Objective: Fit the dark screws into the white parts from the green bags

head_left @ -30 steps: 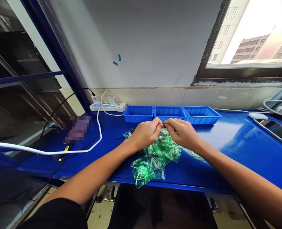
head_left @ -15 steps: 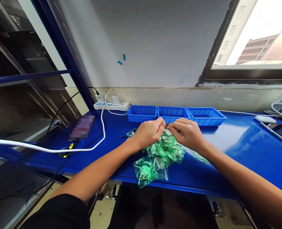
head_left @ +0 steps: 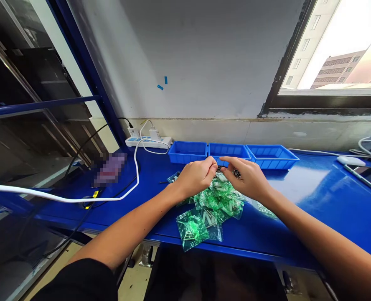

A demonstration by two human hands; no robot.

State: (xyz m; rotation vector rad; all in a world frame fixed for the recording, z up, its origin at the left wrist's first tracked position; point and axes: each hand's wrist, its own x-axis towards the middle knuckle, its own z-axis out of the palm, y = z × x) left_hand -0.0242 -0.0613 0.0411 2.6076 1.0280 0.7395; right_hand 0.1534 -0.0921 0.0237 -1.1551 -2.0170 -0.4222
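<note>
My left hand [head_left: 197,175] is closed in a pinch above the pile of small clear bags [head_left: 218,196]; what it holds, if anything, is too small to name. Just to its right, my right hand [head_left: 247,175] has its thumb and index finger apart, with nothing visible gripped between them. The bags show green and white contents, and one bag [head_left: 191,228] lies at the pile's front, near the table edge. Small dark metallic pieces [head_left: 235,173] show beside my right fingers, partly hidden by the hand.
Three blue trays, left [head_left: 188,152], middle [head_left: 229,150] and right [head_left: 271,156], stand behind the hands. A white power strip [head_left: 148,142] and white cable [head_left: 107,199] are on the left. A phone-like device [head_left: 369,177] lies at the far right of the blue table [head_left: 323,200].
The fingers of my right hand have parted and drawn slightly away from my left hand, which stays pinched. The whole view has shifted slightly.
</note>
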